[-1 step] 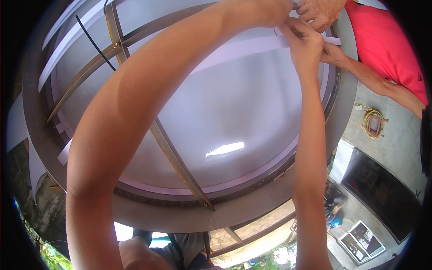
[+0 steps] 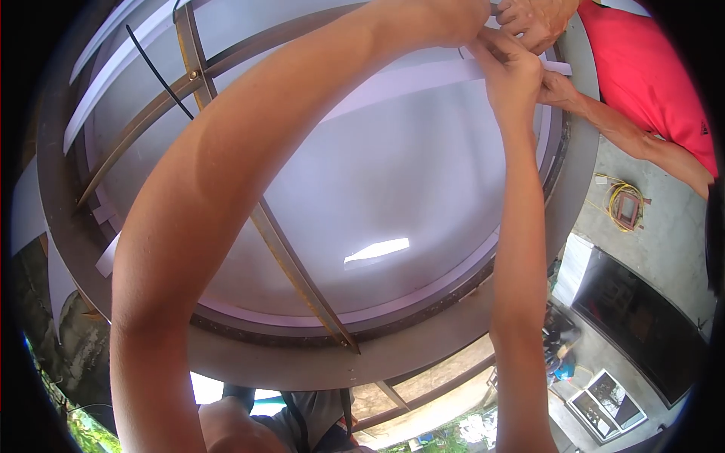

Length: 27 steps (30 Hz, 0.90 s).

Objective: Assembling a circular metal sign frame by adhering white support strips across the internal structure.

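Note:
My left hand (image 2: 462, 21) is at the top edge of the view, partly cut off, its fingers curled in against my right hand. What it grips is too hidden to name. My right hand (image 2: 512, 66) is closed in a pinch beside it, over the end of a pale strip (image 2: 423, 77) that runs across a large round frame (image 2: 362, 368). A co-worker's upper hand (image 2: 535, 23) touches the same spot, and their lower hand (image 2: 559, 89) is near the strip's right end. A translucent whitish panel (image 2: 393, 174) fills the frame.
Rusty metal bars (image 2: 298, 268) cross the panel. A black cable (image 2: 155, 68) hangs at the upper left. The co-worker in a red shirt (image 2: 642, 68) stands at the right. Below are a coiled yellow cord (image 2: 625, 205), a dark glossy panel (image 2: 642, 321) and a white-framed object (image 2: 606, 405).

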Available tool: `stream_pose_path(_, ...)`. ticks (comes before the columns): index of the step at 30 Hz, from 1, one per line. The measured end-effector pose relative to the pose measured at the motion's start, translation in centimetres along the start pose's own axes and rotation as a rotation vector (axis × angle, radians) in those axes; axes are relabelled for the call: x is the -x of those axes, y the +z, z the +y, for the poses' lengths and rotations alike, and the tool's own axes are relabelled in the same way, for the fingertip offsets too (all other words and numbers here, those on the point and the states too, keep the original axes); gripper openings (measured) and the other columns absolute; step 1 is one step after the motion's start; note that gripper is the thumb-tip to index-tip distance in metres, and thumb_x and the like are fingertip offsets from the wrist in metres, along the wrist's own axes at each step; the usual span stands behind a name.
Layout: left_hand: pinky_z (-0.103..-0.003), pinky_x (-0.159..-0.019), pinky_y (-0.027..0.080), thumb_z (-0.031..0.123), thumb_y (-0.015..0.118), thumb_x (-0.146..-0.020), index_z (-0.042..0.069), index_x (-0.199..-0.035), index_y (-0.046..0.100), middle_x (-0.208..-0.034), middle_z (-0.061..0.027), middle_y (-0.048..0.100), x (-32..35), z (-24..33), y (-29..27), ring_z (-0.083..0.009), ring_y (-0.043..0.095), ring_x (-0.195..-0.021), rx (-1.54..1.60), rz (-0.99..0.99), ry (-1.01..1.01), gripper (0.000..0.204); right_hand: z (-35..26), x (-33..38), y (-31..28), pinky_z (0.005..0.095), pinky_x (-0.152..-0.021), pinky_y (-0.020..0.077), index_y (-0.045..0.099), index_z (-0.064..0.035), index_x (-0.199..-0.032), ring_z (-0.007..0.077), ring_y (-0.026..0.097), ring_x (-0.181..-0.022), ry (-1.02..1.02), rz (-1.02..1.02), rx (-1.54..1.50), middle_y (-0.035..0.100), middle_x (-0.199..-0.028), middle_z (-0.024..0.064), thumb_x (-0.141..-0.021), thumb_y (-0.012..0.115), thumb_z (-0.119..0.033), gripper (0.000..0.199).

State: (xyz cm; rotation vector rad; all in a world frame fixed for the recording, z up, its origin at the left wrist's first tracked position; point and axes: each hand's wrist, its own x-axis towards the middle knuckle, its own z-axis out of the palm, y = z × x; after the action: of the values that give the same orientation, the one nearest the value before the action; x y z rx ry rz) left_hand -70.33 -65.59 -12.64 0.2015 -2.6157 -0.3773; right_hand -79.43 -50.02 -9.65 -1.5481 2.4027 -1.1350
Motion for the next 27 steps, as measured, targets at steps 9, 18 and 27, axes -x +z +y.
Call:
stream_pose_path(9, -0.046, -0.072, 0.059, 0.015, 0.061, -0.091, -0.002, -0.089, 0.065, -0.079, -0.0218, 0.069, -1.5, -0.6, -0.8, -0.0382, 0.074, -0.084, -0.228, -0.152, 0.121, 0.018, 0.1, -0.6, -0.4, 0.0287, -0.071, 0.0459, 0.08, -0.0074, -0.108, 0.0148, 0.055, -0.076, -0.201, 0.118, 0.206, 0.069, -0.083, 0.003, -0.085, 0.081, -0.017, 0.025)
stream_pose_path(18, -0.047, -0.072, 0.055, 0.007, 0.056, -0.089, -0.002, -0.092, 0.065, -0.08, -0.0198, 0.07, 2.4, -1.4, -4.0, -0.0356, 0.068, -0.075, -0.212, 0.076, 0.013, 0.014, 0.3, -0.1, -0.4, 0.0318, -0.082, 0.0478, 0.081, -0.0093, -0.105, 0.0198, 0.061, -0.093, -0.208, 0.055, 0.396, 0.073, -0.088, 0.005, -0.082, 0.082, -0.02, 0.025)
stream_pose_path(27, -0.043, -0.089, 0.057, 0.009, 0.06, -0.087, 0.0, -0.099, 0.073, -0.089, -0.0182, 0.074, 3.0, 1.2, -4.8, -0.0352, 0.073, -0.092, -0.233, -0.005, -0.067, 0.02, -2.4, -5.1, -2.9, 0.0347, -0.07, 0.0534, 0.078, 0.0014, -0.1, 0.0223, 0.069, -0.076, 0.193, -0.516, 0.342, 0.074, -0.087, 0.0135, -0.083, 0.077, -0.01, 0.02)
